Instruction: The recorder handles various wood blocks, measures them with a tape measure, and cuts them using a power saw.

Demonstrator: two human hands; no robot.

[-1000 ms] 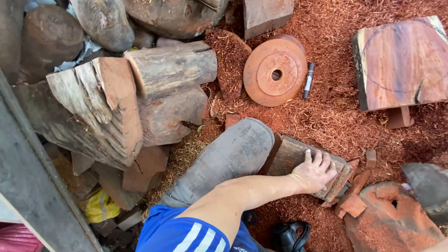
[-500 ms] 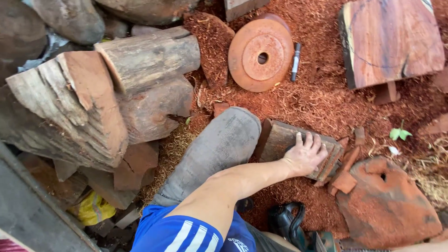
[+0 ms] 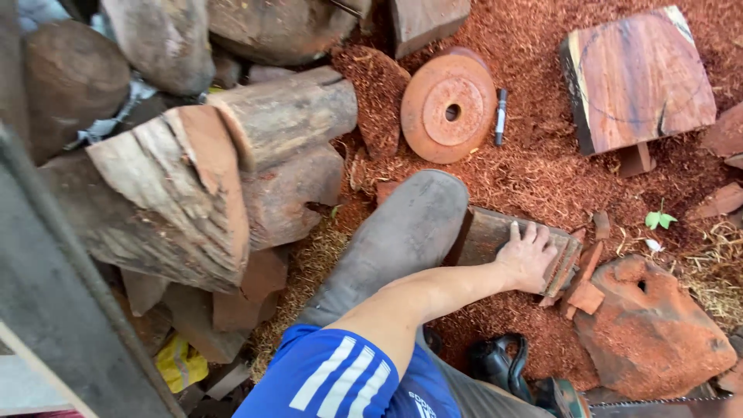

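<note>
Red sawdust [image 3: 542, 155] covers the ground, with logs [image 3: 224, 170] piled at the left. One hand [image 3: 530, 259] lies flat on a wood block [image 3: 495, 236], fingers [image 3: 534, 234] spread open, pressing rather than gripping; by the arm's angle it looks like the left, though that is uncertain, and the other hand is out of view. The block rests on the sawdust right under the palm, its near end wedged against a boot [image 3: 402, 232]. Its long axis runs from the boot towards lower right, and the fingers point across it, away from the person. Beyond lie a round disc [image 3: 449, 104], a marker [image 3: 501, 116] just beside it, and a square slab [image 3: 638, 77] well apart.
</note>
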